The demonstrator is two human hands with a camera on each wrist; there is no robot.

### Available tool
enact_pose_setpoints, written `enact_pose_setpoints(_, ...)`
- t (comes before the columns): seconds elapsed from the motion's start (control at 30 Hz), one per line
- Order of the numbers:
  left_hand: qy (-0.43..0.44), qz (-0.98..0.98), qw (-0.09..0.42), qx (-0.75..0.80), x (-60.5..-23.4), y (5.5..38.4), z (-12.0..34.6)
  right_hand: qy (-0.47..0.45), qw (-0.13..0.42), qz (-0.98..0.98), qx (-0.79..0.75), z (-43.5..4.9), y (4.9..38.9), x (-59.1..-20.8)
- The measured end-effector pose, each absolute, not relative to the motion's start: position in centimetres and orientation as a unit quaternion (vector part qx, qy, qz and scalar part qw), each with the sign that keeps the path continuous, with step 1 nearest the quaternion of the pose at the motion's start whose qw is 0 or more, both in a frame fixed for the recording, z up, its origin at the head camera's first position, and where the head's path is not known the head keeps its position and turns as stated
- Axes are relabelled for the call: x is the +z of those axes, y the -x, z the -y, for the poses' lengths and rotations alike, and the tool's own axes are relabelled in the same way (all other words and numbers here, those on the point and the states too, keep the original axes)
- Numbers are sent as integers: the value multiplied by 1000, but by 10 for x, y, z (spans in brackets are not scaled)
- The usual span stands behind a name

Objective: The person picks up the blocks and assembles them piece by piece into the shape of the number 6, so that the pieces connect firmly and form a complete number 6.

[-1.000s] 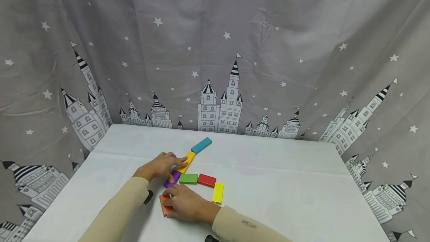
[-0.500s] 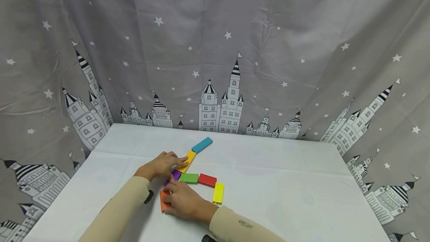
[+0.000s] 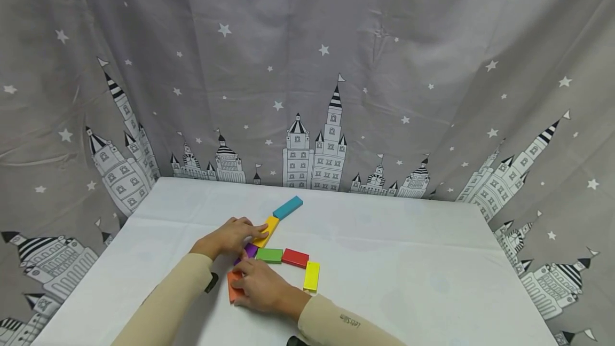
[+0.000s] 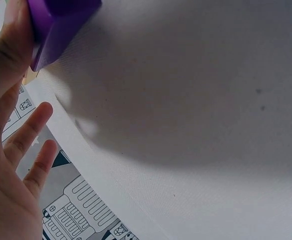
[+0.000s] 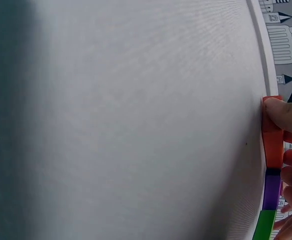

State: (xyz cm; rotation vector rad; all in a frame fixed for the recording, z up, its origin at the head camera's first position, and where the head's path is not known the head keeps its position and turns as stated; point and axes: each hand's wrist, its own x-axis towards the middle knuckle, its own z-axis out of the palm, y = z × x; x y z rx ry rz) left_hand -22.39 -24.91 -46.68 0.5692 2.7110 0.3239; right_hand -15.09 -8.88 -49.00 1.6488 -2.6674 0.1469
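My right hand (image 3: 264,286) grips an orange block (image 3: 231,289) by its ends, with the thumb at the near end, as the right wrist view shows. The far end of the orange block (image 5: 273,150) lies right at the purple block (image 5: 272,192). My left hand (image 3: 231,236) lays its thumb against the purple block (image 4: 66,25), and a fingertip rests on the amber block (image 3: 271,223). Two other fingers stick out straight in the left wrist view. Part of the purple block is hidden by both hands in the head view.
A blue block (image 3: 288,207) continues the line beyond the amber one. From the purple block, a green block (image 3: 270,256), a red block (image 3: 295,258) and a lemon-yellow block (image 3: 311,276) branch right. All lie on a white-covered table (image 3: 408,260) before a grey castle-print curtain (image 3: 384,41).
My right hand has slid the orange block slightly away from me, up against the purple block's near end. The left hand and the other blocks have stayed in place.
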Motion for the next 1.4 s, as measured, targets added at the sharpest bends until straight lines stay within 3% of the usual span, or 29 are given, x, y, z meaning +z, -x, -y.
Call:
enact_pose_setpoints(0.53,-193,-954,192,124,-462,222,246,-579,-111,804,79,16,168,-467)
enact_pose_setpoints(0.97,-199,-953,198,117,-463,220,248,-640,-88,759,81,-25,164,-474)
enact_pose_setpoints(1.4,-215,-951,190,117,-461,218,248,-661,-54,740,112,-30,167,-484)
